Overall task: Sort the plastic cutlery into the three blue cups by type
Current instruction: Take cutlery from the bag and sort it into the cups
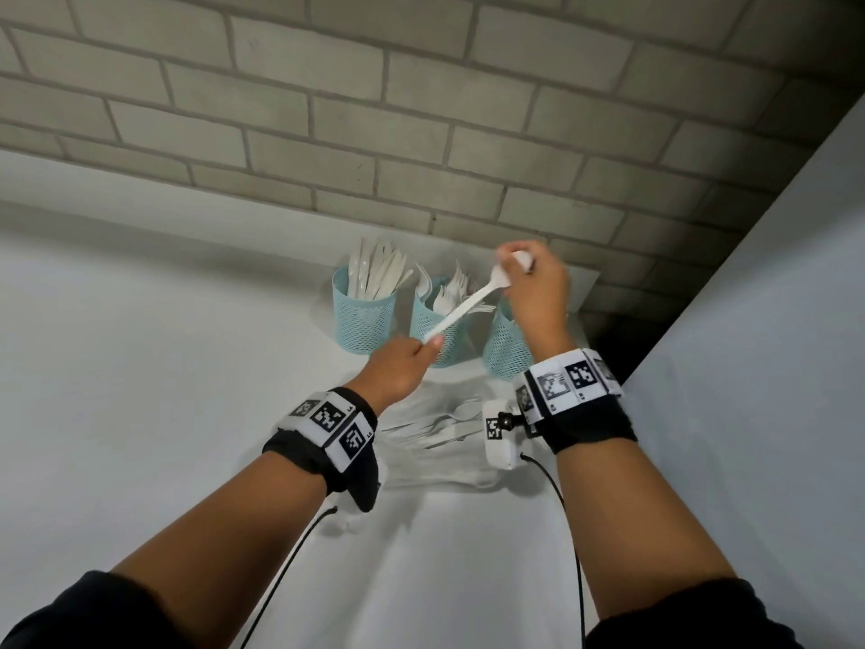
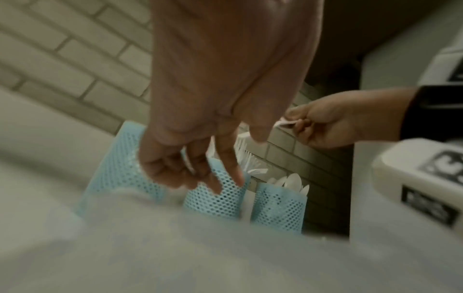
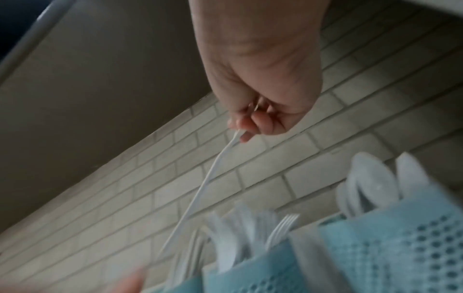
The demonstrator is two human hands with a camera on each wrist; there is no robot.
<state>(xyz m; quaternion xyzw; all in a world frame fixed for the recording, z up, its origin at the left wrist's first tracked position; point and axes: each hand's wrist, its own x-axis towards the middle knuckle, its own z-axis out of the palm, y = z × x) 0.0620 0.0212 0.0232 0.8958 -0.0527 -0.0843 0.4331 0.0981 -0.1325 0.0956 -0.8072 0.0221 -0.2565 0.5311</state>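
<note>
Three blue mesh cups stand against the wall: the left cup (image 1: pixel 365 316) (image 2: pixel 112 172) holds knives, the middle cup (image 1: pixel 440 334) (image 2: pixel 218 200) (image 3: pixel 263 273) forks, the right cup (image 1: pixel 503 353) (image 2: pixel 278 210) (image 3: pixel 400 247) spoons. My right hand (image 1: pixel 508 269) (image 3: pixel 240 128) (image 2: pixel 293 123) pinches the head end of a white plastic utensil (image 1: pixel 463 311) (image 3: pixel 208 178) above the middle and right cups. Its fingers cover the head, so the type is unclear. The handle slants down to my left hand (image 1: pixel 428 346) (image 2: pixel 225 168). That hand's thumb tip sits at the handle's end and its fingers hang loosely curled.
A pile of loose white cutlery (image 1: pixel 435 428) lies on the white table (image 1: pixel 140 367) between my wrists. The brick wall (image 1: pixel 421 110) rises right behind the cups. A tall grey panel (image 1: pixel 749 367) closes off the right side.
</note>
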